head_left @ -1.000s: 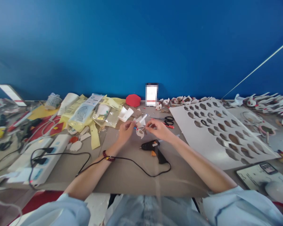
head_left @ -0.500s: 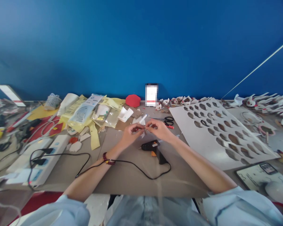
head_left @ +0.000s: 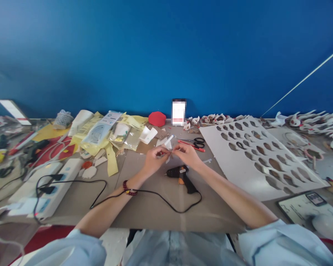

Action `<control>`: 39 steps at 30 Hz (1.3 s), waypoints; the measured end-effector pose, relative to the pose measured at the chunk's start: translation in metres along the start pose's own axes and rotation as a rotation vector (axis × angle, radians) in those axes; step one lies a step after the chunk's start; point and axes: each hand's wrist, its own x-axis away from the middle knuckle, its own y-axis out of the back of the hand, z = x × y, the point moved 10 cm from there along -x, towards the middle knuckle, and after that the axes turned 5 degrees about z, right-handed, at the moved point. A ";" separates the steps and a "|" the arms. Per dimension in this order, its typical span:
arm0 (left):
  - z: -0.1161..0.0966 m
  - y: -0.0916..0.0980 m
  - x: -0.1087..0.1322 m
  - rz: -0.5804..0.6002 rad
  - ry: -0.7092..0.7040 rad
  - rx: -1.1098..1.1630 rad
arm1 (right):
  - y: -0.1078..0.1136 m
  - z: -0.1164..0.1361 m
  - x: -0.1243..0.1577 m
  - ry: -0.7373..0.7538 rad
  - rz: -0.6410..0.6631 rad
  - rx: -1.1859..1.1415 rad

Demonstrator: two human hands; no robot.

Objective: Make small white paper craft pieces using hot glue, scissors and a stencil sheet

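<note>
My left hand (head_left: 154, 159) and my right hand (head_left: 186, 154) meet fingertip to fingertip above the grey table (head_left: 144, 207). Both are pinched on a small white paper cut-out (head_left: 168, 155), which is mostly hidden between the fingers. A red bead bracelet circles my left wrist. Just below my right hand a black hot glue gun (head_left: 180, 174) lies on the table, its black cord looping back toward a white power strip (head_left: 44, 192) at the left.
A big white sheet full of cut-out holes (head_left: 255, 155) covers the right side. Black and red scissors (head_left: 195, 142) lie behind my hands. Yellow paper and plastic packets (head_left: 108, 133) pile at the back left. A phone (head_left: 179, 111) and a red cap (head_left: 157, 118) stand by the blue wall.
My hands have drawn closer together, and the white cut-out that hung visible below them is now tucked between the fingertips. The glue gun has not moved.
</note>
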 end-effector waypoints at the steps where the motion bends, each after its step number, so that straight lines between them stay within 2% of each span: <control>1: 0.003 0.001 0.000 -0.007 0.029 0.029 | 0.000 0.000 0.000 -0.004 0.004 -0.005; 4: 0.017 0.004 0.000 -0.051 0.164 0.155 | 0.007 0.007 0.001 -0.002 0.000 -0.004; 7: 0.027 0.006 0.003 -0.099 0.279 0.312 | 0.028 0.034 0.010 0.063 -0.044 0.074; 10: 0.030 0.005 0.004 -0.119 0.317 0.415 | 0.040 0.071 0.029 0.156 -0.012 0.321; 12: 0.031 0.006 0.004 -0.137 0.327 0.435 | 0.043 0.082 0.043 0.121 0.004 0.526; 15: 0.034 0.009 0.004 -0.173 0.350 0.434 | 0.033 0.069 0.061 0.004 0.093 0.730; 20: 0.033 0.010 0.003 -0.178 0.341 0.461 | 0.006 0.012 0.084 -0.196 0.247 0.958; 23: 0.033 0.011 0.003 -0.179 0.337 0.476 | -0.002 -0.013 0.092 -0.247 0.259 1.006; 26: 0.037 0.012 0.002 -0.185 0.341 0.477 | -0.005 -0.021 0.094 -0.234 0.224 0.975; 32: 0.048 0.018 -0.001 -0.205 0.334 0.432 | -0.008 -0.020 0.093 -0.168 0.200 0.864; 36: 0.053 0.020 -0.001 -0.218 0.336 0.433 | 0.002 -0.024 0.093 -0.195 0.180 0.702; 39: 0.055 0.021 -0.001 -0.233 0.354 0.433 | 0.017 -0.027 0.093 -0.205 0.127 0.527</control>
